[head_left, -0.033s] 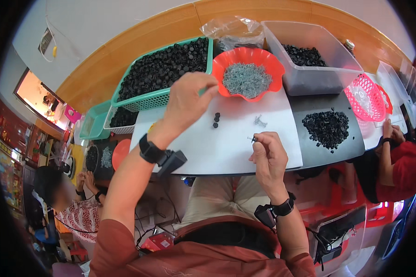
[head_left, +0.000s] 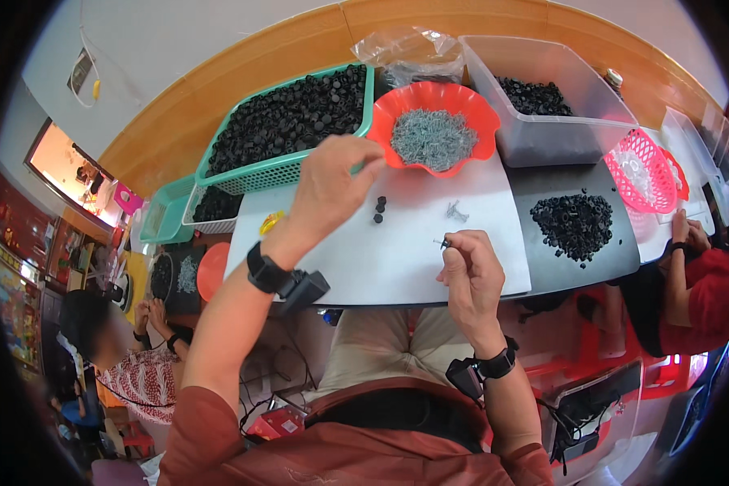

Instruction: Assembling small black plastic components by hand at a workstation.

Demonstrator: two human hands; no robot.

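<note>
- Currently the right hand (head_left: 471,271), right of centre, pinches a small dark part (head_left: 445,244), its thin end pointing left.
- The left hand (head_left: 332,182), upper centre, is nearer the red bowl (head_left: 486,125); whether its bent fingers hold anything, I cannot tell.
- Black caps (head_left: 379,209) lie between; metal pins (head_left: 457,213) above the right.

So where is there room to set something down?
The white sheet is bare between the small black caps and its front edge, and between those caps and the loose metal pieces. The back is crowded: green basket, red bowl, clear bin.
</note>
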